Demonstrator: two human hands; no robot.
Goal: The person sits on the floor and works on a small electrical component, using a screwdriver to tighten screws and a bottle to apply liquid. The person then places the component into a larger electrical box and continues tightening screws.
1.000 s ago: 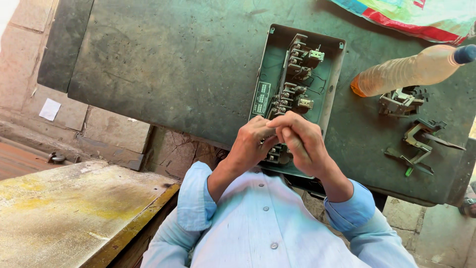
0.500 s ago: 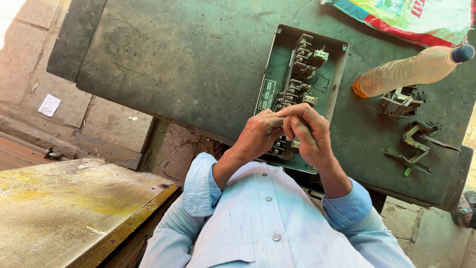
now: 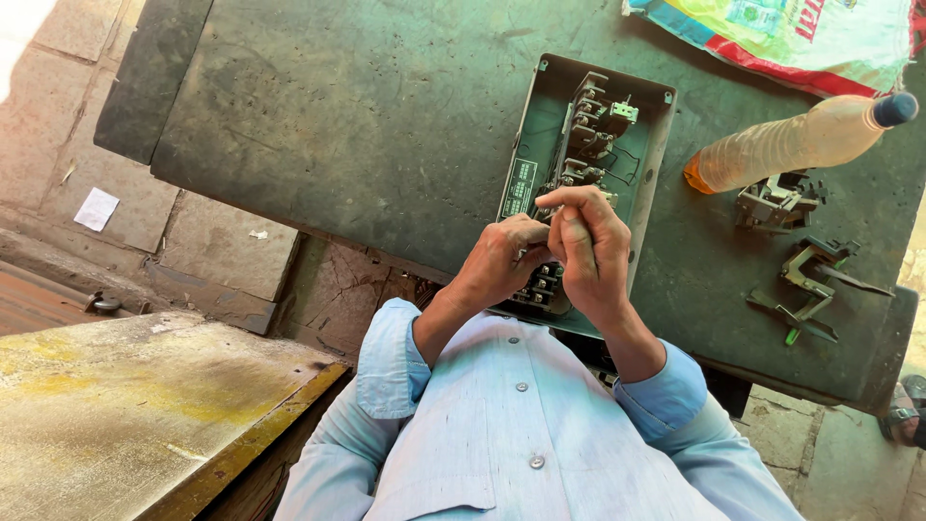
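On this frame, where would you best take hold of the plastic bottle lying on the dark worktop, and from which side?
Probably around the wide mid-body of the plastic bottle, coming from above. It lies on its side on the worktop, its blue cap toward the right edge. The body is its broadest part and uncovered on top, while metal parts sit close on its near side.

A plastic bottle (image 3: 801,143) with a dark cap lies on its side on the dark green bench (image 3: 367,116), just below a colourful printed sack (image 3: 772,34). Near it lie two loose metal switch mechanisms (image 3: 772,201) (image 3: 815,285). A scrap of white paper (image 3: 96,208) lies on the stone floor (image 3: 222,246).
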